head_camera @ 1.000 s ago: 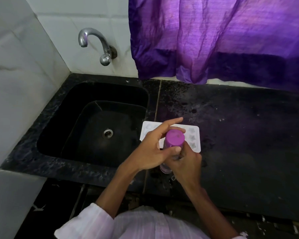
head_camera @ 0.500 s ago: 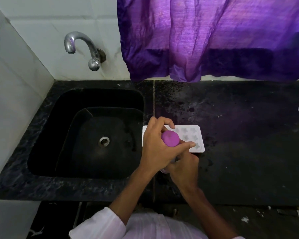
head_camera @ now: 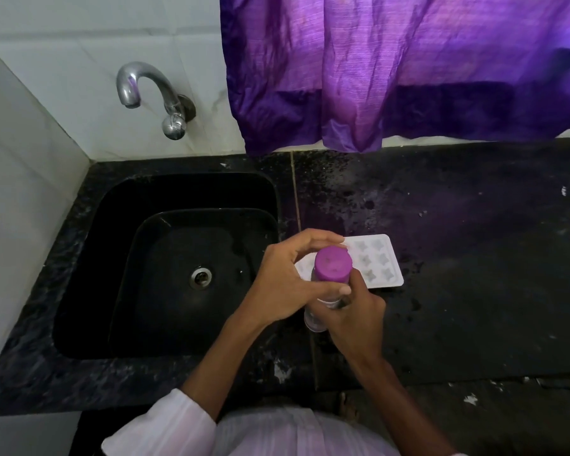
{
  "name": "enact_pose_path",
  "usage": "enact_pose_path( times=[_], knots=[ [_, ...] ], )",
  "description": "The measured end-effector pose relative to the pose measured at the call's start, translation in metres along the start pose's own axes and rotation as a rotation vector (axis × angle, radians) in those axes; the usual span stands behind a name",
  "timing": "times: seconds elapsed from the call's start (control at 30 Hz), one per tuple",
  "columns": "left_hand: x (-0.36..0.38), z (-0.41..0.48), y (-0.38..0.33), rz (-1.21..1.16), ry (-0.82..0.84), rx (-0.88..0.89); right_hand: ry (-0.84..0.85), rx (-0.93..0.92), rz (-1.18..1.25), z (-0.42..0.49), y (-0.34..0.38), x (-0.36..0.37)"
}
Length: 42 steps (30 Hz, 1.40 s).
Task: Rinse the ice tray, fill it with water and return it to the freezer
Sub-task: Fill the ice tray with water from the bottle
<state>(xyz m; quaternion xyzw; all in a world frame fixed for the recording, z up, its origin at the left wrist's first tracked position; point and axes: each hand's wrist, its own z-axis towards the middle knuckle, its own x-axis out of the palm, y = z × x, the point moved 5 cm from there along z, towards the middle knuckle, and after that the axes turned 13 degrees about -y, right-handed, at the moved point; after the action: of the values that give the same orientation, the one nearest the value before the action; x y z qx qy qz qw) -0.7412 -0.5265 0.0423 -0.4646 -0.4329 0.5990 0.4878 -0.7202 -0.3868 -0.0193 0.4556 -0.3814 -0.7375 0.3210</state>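
A white ice tray (head_camera: 375,261) with star-shaped cells lies flat on the black counter, just right of the sink; my hands hide its left part. In front of it my right hand (head_camera: 356,319) grips the body of a clear bottle (head_camera: 315,319) held upright. My left hand (head_camera: 287,278) curls its fingers and thumb round the bottle's purple cap (head_camera: 333,263).
The black sink (head_camera: 178,258) with a metal drain sits at left, under a chrome tap (head_camera: 152,93) on the white tiled wall. A purple curtain (head_camera: 408,67) hangs over the back of the wet black counter (head_camera: 474,258).
My left hand's fingers have shifted round the purple cap while my right hand keeps holding the bottle. The tray has stayed in place.
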Motion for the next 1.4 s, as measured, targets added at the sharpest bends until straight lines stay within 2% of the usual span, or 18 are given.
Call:
enact_pose_path(
  times=[0.13,0.23,0.33,0.5,0.7,0.83,1.07,1.33,1.4],
  knots=[
    [-0.012,0.005,-0.012,-0.080,-0.256,0.042,-0.038,0.020,0.001,-0.005,0.004,0.004],
    [-0.022,0.018,-0.013,-0.120,-0.336,-0.004,-0.065,0.014,-0.032,-0.006,0.004,0.008],
    [-0.030,0.036,0.006,-0.082,-0.319,-0.099,-0.070,0.012,-0.032,-0.007,0.005,0.009],
    [-0.036,0.072,0.066,0.269,-0.262,-0.166,-0.064,0.024,-0.013,-0.009,0.005,0.005],
    [-0.033,0.106,0.136,0.455,-0.281,-0.281,-0.064,0.079,-0.011,-0.005,0.005,-0.008],
    [-0.022,0.117,0.161,0.549,-0.223,-0.279,-0.086,0.071,-0.036,-0.001,0.001,-0.020],
    [-0.006,0.127,0.171,0.538,-0.237,-0.250,-0.093,0.011,-0.099,0.009,-0.006,-0.034],
    [0.007,0.136,0.169,0.648,-0.142,-0.132,-0.050,0.017,-0.123,0.015,-0.010,-0.033],
    [0.000,0.128,0.166,0.636,-0.206,-0.142,-0.046,0.009,-0.136,0.017,-0.010,-0.033]
  ],
)
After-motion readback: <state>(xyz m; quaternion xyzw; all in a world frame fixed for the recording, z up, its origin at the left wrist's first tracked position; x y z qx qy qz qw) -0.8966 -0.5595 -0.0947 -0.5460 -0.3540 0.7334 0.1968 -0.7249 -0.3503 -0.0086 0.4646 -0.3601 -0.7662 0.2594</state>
